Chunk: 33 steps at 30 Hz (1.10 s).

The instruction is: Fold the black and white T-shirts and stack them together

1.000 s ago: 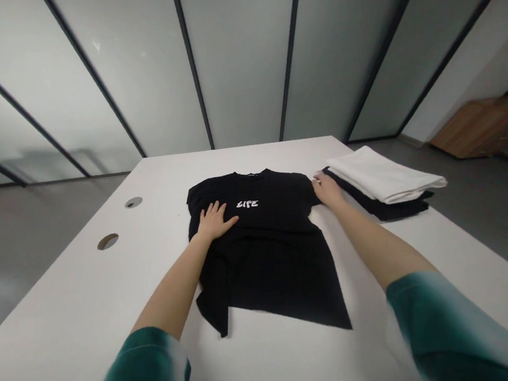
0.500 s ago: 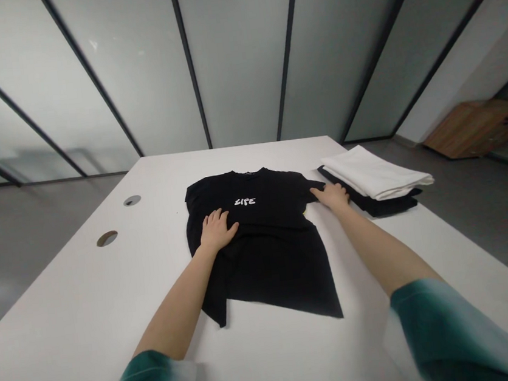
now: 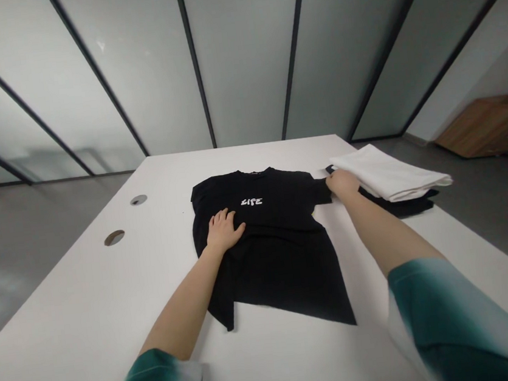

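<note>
A black T-shirt [image 3: 284, 260] with white lettering on its chest lies spread on the table, collar at the far side. Its lower left corner is turned askew, and the cloth has wrinkles across the middle. My left hand [image 3: 224, 230] rests flat on the shirt's left half below the lettering, fingers spread. At the end of the right sleeve, my right hand [image 3: 344, 184] is closed on the sleeve's edge, its fingertips partly hidden. The sleeve points straight out to the right.
Right beside my right hand lies a folded white cloth [image 3: 392, 171] on top of folded black cloth [image 3: 409, 206]. The white table [image 3: 88, 307] has two round holes near its left edge. Frosted glass panels stand behind it, and a wooden cabinet [image 3: 485, 127] is at far right.
My right hand has shifted slightly right and closed on the sleeve edge, and the sleeve now lies straighter and wider. My left hand stays on the shirt. The whole view has shifted a little.
</note>
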Motion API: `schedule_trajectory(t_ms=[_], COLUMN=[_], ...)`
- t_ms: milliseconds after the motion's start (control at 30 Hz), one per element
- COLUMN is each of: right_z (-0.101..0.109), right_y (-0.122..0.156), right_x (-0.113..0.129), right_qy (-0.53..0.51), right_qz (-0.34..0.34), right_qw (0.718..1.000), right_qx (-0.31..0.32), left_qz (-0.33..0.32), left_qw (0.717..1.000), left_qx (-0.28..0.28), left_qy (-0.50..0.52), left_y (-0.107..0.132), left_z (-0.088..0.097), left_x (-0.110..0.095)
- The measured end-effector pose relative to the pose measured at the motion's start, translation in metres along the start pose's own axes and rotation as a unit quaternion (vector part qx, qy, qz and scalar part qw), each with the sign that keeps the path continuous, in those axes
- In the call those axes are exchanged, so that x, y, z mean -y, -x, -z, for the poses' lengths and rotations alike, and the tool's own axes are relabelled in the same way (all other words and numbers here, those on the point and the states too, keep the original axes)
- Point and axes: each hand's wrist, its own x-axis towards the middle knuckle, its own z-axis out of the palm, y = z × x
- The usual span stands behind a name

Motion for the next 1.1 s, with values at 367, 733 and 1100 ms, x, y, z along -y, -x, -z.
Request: schedule_trajectory(t_ms=[367,733,1100], right_z=[-0.016,-0.015,-0.022], right_y=[-0.015,-0.025,0.023], right_x=[-0.012,-0.005,-0.014], right_qy=[-0.029,-0.098,-0.030], right_qz=[0.085,0.004,0.026], right_qw=[0.994,0.995,0.999], right_qx=[0.057,-0.035,0.030], left_qz=[0.000,0.001,0.003], left_qw=[1.000,1.000,1.000], left_qx=[-0.002,0.000,0.010], left_qy=[0.006,-0.001,-0.006], left_y=[0.000,0.001,0.000], left_z=[-0.001,0.000,0.000], left_x=[0.000,-0.001,-0.001])
